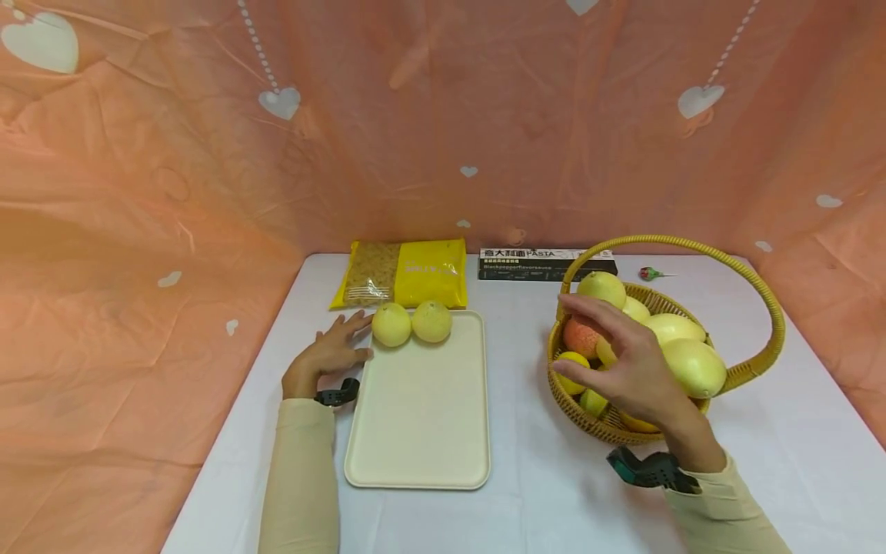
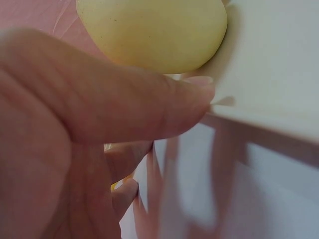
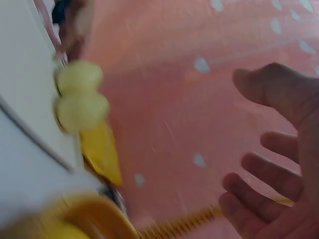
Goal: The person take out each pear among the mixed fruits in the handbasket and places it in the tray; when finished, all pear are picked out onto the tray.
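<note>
Two pale yellow round fruits (image 1: 411,323) sit side by side at the far end of a cream tray (image 1: 425,415). My left hand (image 1: 332,350) is at the tray's far left corner, its fingertips right at the left fruit (image 2: 154,32). In the left wrist view the thumb (image 2: 149,102) rests at the tray's rim, with the other fingers outside it. Over the left part of a wicker basket (image 1: 581,419) hovers my right hand (image 1: 626,365), thumb and fingers spread apart and holding nothing. It partly hides the fruit inside, including an orange-red one (image 1: 580,337) and large pale yellow ones (image 1: 694,368).
Behind the tray lies a yellow pasta bag (image 1: 431,273). A black-and-white pasta box (image 1: 533,265) is to its right, along the back edge. A small red-and-green item (image 1: 651,273) lies behind the basket, whose tall handle (image 1: 754,285) arches up over it.
</note>
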`<action>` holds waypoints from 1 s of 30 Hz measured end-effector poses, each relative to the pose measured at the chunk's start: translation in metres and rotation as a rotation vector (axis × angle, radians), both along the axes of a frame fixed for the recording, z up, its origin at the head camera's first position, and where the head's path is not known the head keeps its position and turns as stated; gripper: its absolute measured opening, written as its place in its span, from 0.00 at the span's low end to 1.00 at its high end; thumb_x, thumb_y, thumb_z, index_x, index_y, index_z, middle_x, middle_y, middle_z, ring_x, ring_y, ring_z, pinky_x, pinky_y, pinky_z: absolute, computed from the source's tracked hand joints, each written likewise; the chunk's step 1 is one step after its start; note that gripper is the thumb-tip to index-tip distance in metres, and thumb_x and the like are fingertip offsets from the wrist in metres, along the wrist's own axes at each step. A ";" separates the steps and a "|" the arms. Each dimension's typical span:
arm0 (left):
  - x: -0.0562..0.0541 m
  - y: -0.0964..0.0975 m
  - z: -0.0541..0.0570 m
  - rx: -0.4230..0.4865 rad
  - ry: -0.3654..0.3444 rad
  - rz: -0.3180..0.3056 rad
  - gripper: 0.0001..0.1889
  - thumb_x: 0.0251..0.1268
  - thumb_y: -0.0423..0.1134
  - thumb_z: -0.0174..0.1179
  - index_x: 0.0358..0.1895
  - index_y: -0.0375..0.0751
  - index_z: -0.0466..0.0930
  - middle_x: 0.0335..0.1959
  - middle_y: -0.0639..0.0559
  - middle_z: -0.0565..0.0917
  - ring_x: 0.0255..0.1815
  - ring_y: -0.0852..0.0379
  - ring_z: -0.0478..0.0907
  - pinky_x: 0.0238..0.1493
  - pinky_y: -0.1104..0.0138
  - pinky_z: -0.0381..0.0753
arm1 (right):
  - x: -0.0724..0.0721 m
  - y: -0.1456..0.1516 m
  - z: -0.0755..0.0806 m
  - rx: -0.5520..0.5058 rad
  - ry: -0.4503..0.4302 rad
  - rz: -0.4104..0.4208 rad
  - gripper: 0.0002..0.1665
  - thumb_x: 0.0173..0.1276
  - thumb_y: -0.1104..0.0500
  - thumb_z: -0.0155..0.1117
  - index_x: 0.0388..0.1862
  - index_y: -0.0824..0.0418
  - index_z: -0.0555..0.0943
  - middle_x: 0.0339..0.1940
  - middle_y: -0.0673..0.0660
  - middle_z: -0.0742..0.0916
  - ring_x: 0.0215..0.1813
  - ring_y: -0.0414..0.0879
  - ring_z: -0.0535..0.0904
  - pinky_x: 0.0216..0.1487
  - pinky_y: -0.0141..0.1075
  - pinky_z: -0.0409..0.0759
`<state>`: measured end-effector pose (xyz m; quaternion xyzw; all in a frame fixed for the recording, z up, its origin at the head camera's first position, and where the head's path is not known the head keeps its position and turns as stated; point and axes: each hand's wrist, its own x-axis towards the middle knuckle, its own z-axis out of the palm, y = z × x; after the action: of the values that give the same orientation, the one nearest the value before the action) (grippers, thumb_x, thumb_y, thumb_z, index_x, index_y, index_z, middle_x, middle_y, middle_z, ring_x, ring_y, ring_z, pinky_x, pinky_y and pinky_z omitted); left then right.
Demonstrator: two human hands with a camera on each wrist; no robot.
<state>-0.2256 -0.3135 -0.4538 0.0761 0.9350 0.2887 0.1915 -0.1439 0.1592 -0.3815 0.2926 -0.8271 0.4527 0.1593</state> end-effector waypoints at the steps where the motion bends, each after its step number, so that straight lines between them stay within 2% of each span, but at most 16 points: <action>1: 0.000 0.000 0.000 0.000 0.001 0.001 0.43 0.76 0.45 0.64 0.89 0.44 0.56 0.92 0.34 0.47 0.91 0.24 0.32 0.79 0.19 0.28 | 0.001 0.008 0.003 0.005 -0.003 -0.004 0.51 0.52 0.72 0.88 0.77 0.61 0.79 0.72 0.52 0.86 0.71 0.35 0.82 0.73 0.21 0.74; 4: 0.000 0.000 -0.001 0.003 0.005 0.002 0.43 0.76 0.45 0.64 0.89 0.44 0.57 0.92 0.34 0.47 0.91 0.24 0.32 0.79 0.19 0.28 | 0.005 0.030 0.009 0.052 -0.023 -0.044 0.50 0.53 0.71 0.88 0.76 0.61 0.80 0.71 0.43 0.85 0.71 0.28 0.79 0.72 0.18 0.72; 6: 0.000 0.000 -0.001 0.004 0.006 0.001 0.43 0.76 0.45 0.64 0.89 0.45 0.57 0.92 0.34 0.47 0.91 0.24 0.32 0.79 0.19 0.28 | 0.008 0.043 0.013 0.088 -0.050 -0.082 0.49 0.54 0.69 0.89 0.76 0.60 0.81 0.70 0.45 0.86 0.69 0.25 0.78 0.70 0.14 0.70; 10: 0.001 0.000 -0.001 0.005 -0.001 0.007 0.43 0.75 0.45 0.64 0.89 0.45 0.57 0.92 0.35 0.47 0.91 0.25 0.32 0.80 0.20 0.27 | 0.012 0.067 0.017 0.183 -0.065 -0.170 0.48 0.52 0.64 0.92 0.74 0.54 0.83 0.69 0.56 0.88 0.65 0.19 0.75 0.66 0.09 0.66; 12: 0.001 0.000 -0.001 0.006 -0.002 0.008 0.43 0.75 0.44 0.64 0.89 0.45 0.57 0.92 0.35 0.47 0.91 0.25 0.32 0.80 0.20 0.27 | 0.012 0.075 0.018 0.241 -0.049 -0.208 0.48 0.50 0.61 0.93 0.72 0.51 0.85 0.69 0.58 0.89 0.64 0.22 0.76 0.65 0.07 0.63; 15: 0.001 -0.001 -0.001 0.005 0.003 0.007 0.43 0.75 0.44 0.64 0.90 0.45 0.56 0.92 0.35 0.47 0.91 0.24 0.32 0.79 0.19 0.27 | 0.011 0.084 0.018 0.329 -0.028 -0.232 0.47 0.49 0.58 0.94 0.70 0.49 0.86 0.68 0.59 0.89 0.67 0.40 0.82 0.63 0.07 0.59; 16: 0.001 -0.001 0.000 0.004 0.004 0.006 0.43 0.75 0.44 0.64 0.90 0.45 0.56 0.92 0.34 0.47 0.91 0.24 0.32 0.79 0.19 0.27 | 0.011 0.086 0.018 0.358 -0.028 -0.232 0.46 0.49 0.57 0.94 0.70 0.49 0.85 0.68 0.60 0.89 0.66 0.47 0.84 0.62 0.10 0.62; 18: 0.001 -0.001 0.000 0.005 0.005 0.006 0.43 0.75 0.44 0.64 0.89 0.45 0.57 0.92 0.34 0.47 0.91 0.24 0.32 0.79 0.19 0.27 | 0.009 0.088 0.017 0.409 -0.049 -0.221 0.45 0.52 0.55 0.93 0.70 0.52 0.85 0.67 0.62 0.89 0.64 0.61 0.85 0.66 0.23 0.74; 21: 0.001 -0.001 0.000 0.006 0.004 0.008 0.43 0.75 0.44 0.64 0.89 0.46 0.57 0.92 0.34 0.47 0.91 0.24 0.32 0.79 0.19 0.27 | 0.005 0.088 0.016 0.491 -0.097 -0.204 0.42 0.57 0.53 0.90 0.70 0.58 0.83 0.66 0.66 0.88 0.65 0.68 0.84 0.65 0.53 0.82; 23: 0.001 -0.001 0.000 0.009 -0.001 0.011 0.43 0.75 0.44 0.63 0.90 0.46 0.57 0.92 0.35 0.47 0.91 0.25 0.32 0.79 0.19 0.27 | 0.002 0.086 0.015 0.543 -0.143 -0.204 0.42 0.59 0.52 0.89 0.70 0.62 0.82 0.66 0.69 0.88 0.65 0.71 0.83 0.61 0.70 0.80; 26: 0.000 0.000 0.000 0.012 -0.012 0.018 0.43 0.75 0.44 0.63 0.90 0.46 0.56 0.92 0.36 0.46 0.92 0.26 0.31 0.80 0.21 0.26 | -0.002 0.083 0.014 0.611 -0.194 -0.210 0.42 0.61 0.51 0.88 0.69 0.66 0.82 0.66 0.73 0.86 0.65 0.74 0.82 0.63 0.74 0.79; 30: 0.000 0.000 0.000 0.017 -0.015 0.025 0.43 0.75 0.44 0.63 0.90 0.46 0.57 0.92 0.36 0.46 0.92 0.26 0.31 0.80 0.21 0.25 | -0.006 0.076 0.011 0.659 -0.223 -0.201 0.42 0.60 0.52 0.87 0.68 0.70 0.82 0.63 0.74 0.87 0.62 0.73 0.83 0.63 0.71 0.80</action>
<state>-0.2251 -0.3137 -0.4537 0.0639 0.9320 0.2993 0.1944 -0.1500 0.2353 -0.3701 0.1942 -0.9655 0.1730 0.0089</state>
